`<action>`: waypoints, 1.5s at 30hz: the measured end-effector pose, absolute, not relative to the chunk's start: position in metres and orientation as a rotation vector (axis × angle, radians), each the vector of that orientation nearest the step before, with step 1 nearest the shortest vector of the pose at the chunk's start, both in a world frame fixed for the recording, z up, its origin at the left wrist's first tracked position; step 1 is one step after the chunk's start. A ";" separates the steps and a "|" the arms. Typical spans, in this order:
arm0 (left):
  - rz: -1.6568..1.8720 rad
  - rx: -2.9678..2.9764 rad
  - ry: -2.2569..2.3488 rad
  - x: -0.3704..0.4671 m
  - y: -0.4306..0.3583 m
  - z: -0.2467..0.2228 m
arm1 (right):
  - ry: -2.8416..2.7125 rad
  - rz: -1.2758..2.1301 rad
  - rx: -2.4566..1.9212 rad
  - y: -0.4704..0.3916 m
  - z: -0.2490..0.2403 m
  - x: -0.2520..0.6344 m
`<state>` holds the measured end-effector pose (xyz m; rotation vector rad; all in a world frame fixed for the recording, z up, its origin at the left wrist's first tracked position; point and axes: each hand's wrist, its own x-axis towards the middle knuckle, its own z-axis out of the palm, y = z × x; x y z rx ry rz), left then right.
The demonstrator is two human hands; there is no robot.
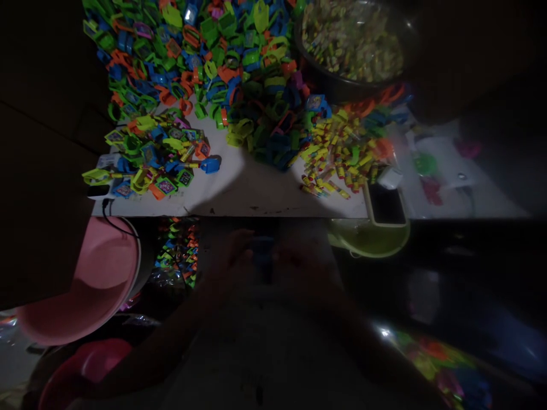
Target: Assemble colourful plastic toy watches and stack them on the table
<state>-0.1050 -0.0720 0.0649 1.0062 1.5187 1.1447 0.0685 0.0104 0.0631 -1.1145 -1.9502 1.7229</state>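
White table carries a big heap of green, blue and orange plastic toy watches, a dark bowl of small pieces, a scatter of yellow strips, and a phone at the near edge. Pink basin lower left. Below the edge, in deep shadow, left hand and right hand meet on a small blue piece, fingers curled in on it; exact grip too dark to tell. Looks like mid-assembly of one watch; next likely needs a firm press-fit, aligned by feel
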 end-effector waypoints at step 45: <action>0.877 1.165 1.671 -0.094 -0.060 0.102 | -1.712 1.844 -1.079 0.009 0.085 0.059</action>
